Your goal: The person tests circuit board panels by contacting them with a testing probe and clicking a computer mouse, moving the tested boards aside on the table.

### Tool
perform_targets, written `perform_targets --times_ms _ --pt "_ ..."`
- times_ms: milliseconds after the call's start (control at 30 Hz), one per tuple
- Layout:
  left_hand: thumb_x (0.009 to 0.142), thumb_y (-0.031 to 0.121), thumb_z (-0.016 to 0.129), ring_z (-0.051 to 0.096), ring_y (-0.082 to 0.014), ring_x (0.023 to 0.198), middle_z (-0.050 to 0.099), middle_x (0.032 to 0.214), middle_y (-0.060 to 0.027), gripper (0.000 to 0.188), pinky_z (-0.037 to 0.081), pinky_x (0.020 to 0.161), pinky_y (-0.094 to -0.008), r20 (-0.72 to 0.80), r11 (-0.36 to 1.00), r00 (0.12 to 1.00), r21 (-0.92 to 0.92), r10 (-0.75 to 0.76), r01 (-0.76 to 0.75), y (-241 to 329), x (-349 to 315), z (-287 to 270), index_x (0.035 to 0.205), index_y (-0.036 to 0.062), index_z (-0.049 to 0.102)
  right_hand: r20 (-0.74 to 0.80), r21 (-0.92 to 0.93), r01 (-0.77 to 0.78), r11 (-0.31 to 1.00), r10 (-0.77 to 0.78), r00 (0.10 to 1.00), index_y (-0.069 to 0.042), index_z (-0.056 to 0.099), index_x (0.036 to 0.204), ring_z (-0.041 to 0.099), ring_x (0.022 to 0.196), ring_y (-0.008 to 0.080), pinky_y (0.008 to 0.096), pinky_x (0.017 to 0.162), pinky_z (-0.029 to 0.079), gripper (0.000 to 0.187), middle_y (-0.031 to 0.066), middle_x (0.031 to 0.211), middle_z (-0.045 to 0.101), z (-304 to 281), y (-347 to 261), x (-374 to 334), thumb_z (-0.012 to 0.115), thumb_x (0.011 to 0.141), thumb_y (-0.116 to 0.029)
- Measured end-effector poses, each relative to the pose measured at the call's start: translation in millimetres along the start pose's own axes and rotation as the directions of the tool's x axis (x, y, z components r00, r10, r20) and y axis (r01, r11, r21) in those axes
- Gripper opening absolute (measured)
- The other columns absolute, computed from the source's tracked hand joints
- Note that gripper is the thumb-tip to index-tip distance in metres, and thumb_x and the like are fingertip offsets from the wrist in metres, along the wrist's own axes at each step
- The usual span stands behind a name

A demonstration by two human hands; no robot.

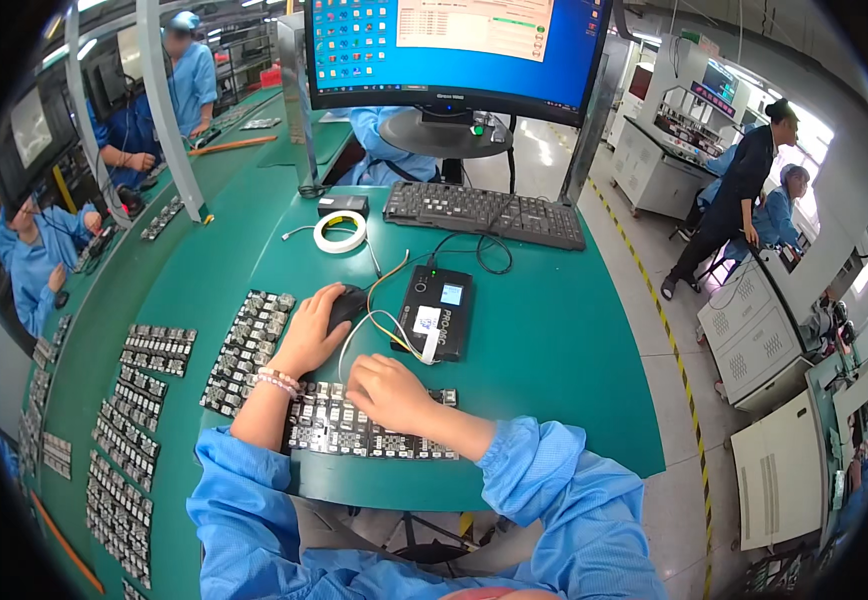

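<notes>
My left hand (309, 335) rests over a black computer mouse (347, 308), fingers curled on it. My right hand (389, 392) is closed, its fingertips pointing down onto a panel of small circuit boards (354, 435) near the table's front edge. A thin white cable (352, 335) loops from the black handheld-size box (436, 312) to the right hand's fingers. The cable's end is hidden under them. That box has a small lit screen and a white connector with coloured wires at its near end. Left of my left forearm lies another board panel (246, 352).
A black keyboard (484, 213) lies below a monitor (454, 50) on a stand. A white tape roll (340, 232) sits near a small black box (343, 205). Several board panels (124, 450) line the left of the green table (554, 360). Co-workers sit at left; others are at far right.
</notes>
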State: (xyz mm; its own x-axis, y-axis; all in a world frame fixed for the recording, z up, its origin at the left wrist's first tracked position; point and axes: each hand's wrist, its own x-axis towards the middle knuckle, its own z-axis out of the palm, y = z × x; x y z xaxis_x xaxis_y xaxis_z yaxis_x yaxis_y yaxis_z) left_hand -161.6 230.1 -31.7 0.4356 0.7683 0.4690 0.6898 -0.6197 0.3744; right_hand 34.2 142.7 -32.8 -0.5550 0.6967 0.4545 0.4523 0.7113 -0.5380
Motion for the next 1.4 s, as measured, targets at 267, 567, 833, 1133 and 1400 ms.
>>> perform_targets --times_ms 267,567,833,1133,1400 --pt "0.087 0.013 0.068 0.044 -0.0397 0.131 0.047 0.141 -0.0209 0.061 0.035 0.111 -0.0443 0.033 0.999 0.999 -0.016 -0.037 0.038 6.4 -7.1 0.3 0.14 0.0014 0.041 -0.047 -0.023 0.05 0.998 -0.051 0.998 -0.003 0.058 0.085 0.059 0.089 0.0333 0.043 0.082 0.048 0.014 0.0116 0.09 0.058 5.6 -5.1 -9.6 0.065 0.086 -0.015" --pt "0.087 0.021 0.067 0.052 -0.0418 0.118 0.052 0.135 -0.0197 0.058 0.042 0.102 -0.0464 -0.045 0.999 0.998 0.018 0.044 -0.043 -3.1 4.3 3.6 0.137 0.0048 0.043 -0.145 -0.105 -0.004 0.994 -0.011 0.989 -0.005 0.06 0.084 0.063 0.077 0.0356 0.0447 0.07 0.05 0.013 0.0136 0.084 0.063 -5.5 -10.8 1.9 0.063 0.089 -0.018" --pt "0.085 0.021 0.068 0.053 -0.0422 0.116 0.051 0.136 -0.0174 0.061 0.044 0.1 -0.0471 -0.054 1.0 0.998 0.001 0.02 -0.02 -8.2 -6.2 7.6 0.138 0.0075 0.042 -0.037 0.104 -0.121 0.987 0.125 0.991 0.001 0.062 0.085 0.065 0.083 0.0323 0.0403 0.074 0.05 0.016 0.0133 0.088 0.064 -4.5 -19.3 24.5 0.066 0.087 -0.014" --pt "0.083 0.02 0.069 0.054 -0.0407 0.113 0.051 0.137 -0.0161 0.062 0.044 0.099 -0.0472 -0.06 0.997 0.998 -0.074 0.01 -0.014 -11.3 -5.9 7.5 0.137 0.008 0.043 0.111 0.003 -0.202 0.979 0.2 0.973 -0.001 0.063 0.081 0.065 0.086 0.0326 0.0426 0.076 0.051 0.017 0.0113 0.089 0.066 8.6 -35.9 52.0 0.07 0.083 -0.017" --pt "0.081 0.018 0.072 0.054 -0.0394 0.115 0.05 0.138 -0.0156 0.064 0.042 0.101 -0.0469 -0.053 0.999 0.999 -0.047 0.006 -0.008 -13.1 -5.1 8.2 0.138 0.0073 0.043 0.057 -0.03 -0.103 0.994 0.105 0.993 -0.003 0.063 0.076 0.062 0.094 0.0318 0.0438 0.082 0.049 0.015 0.0103 0.092 0.063 26.6 -28.6 48.8 0.072 0.08 -0.014"
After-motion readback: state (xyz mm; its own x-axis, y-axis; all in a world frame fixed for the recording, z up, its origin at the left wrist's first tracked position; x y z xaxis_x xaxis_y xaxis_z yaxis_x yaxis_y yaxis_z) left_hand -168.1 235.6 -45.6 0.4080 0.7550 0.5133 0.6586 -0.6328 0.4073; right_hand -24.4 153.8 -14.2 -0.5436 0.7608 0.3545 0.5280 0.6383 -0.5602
